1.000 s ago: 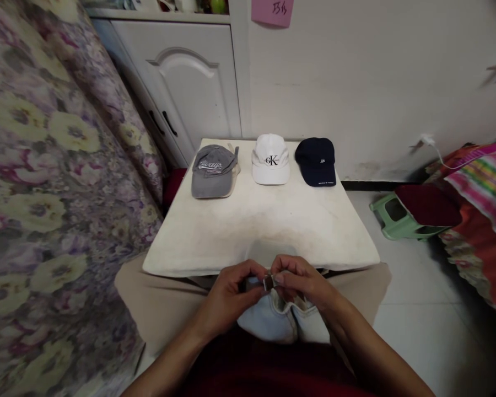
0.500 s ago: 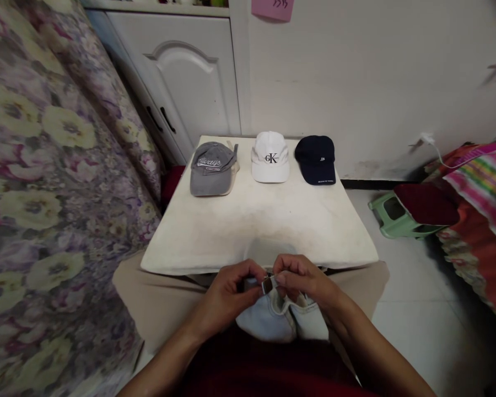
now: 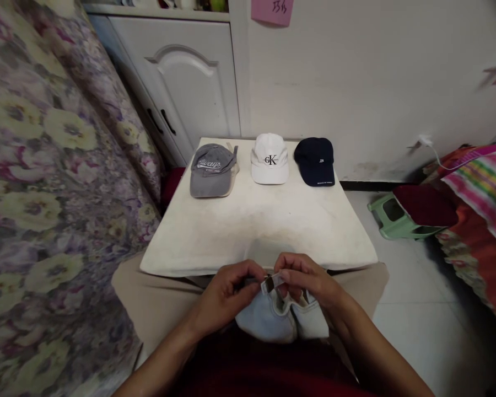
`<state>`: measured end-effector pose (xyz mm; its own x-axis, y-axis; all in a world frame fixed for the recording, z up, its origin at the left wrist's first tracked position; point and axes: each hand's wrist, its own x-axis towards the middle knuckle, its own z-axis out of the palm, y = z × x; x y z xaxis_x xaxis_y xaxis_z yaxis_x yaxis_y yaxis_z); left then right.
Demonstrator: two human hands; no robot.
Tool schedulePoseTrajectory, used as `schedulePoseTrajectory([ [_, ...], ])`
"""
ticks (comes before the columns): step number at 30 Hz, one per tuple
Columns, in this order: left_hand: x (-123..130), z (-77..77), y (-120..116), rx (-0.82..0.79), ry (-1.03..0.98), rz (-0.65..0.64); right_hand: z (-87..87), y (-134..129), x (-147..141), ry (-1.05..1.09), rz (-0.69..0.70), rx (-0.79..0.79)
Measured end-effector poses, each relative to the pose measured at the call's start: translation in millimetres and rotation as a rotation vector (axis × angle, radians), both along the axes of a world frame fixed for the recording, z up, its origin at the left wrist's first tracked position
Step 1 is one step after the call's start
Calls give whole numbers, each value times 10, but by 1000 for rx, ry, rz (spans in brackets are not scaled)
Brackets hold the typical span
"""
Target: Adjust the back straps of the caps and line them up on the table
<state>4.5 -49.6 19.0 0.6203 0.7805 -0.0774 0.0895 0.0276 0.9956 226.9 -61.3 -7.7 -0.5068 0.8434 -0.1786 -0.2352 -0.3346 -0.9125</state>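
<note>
At the cream table (image 3: 248, 212), the left hand (image 3: 221, 298) pinches a pale cap's (image 3: 262, 320) buckle (image 3: 268, 285), the right hand (image 3: 310, 280) its strap (image 3: 276, 279).

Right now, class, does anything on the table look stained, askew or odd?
Two things. The pale tabletop has a brownish-grey smudge toward its near side, darker than the surface around it. The grey cap has a strap sticking up beside its crown; none shows on the white cap or navy cap.

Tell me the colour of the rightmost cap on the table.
The rightmost cap is dark navy, with small white markings; head view.
</note>
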Motion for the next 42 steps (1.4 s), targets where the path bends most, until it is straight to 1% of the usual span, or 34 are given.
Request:
schedulePoseTrajectory([
  [3, -26, 40, 13, -6, -77, -51, 0, 9, -3, 1, -6, 4],
  [6, -19, 51, 14, 10, -106, -68, -5, 13, -32, -10, -3, 6],
  [15, 19, -8, 14, 36, -50, -60, -10, 18, -60, -6, 17, 10],
  [24, 21, 15, 15, 47, -21, -43, -41, 14, 3, 3, 21, -25],
  [36, 41, -12, 3, 44, -27, -32, -21, -2, -62, 16, 17, -6],
  [42, 49, -12, -2, -1, -43, -18, 23, -11, -39, 5, 32, 1],
])
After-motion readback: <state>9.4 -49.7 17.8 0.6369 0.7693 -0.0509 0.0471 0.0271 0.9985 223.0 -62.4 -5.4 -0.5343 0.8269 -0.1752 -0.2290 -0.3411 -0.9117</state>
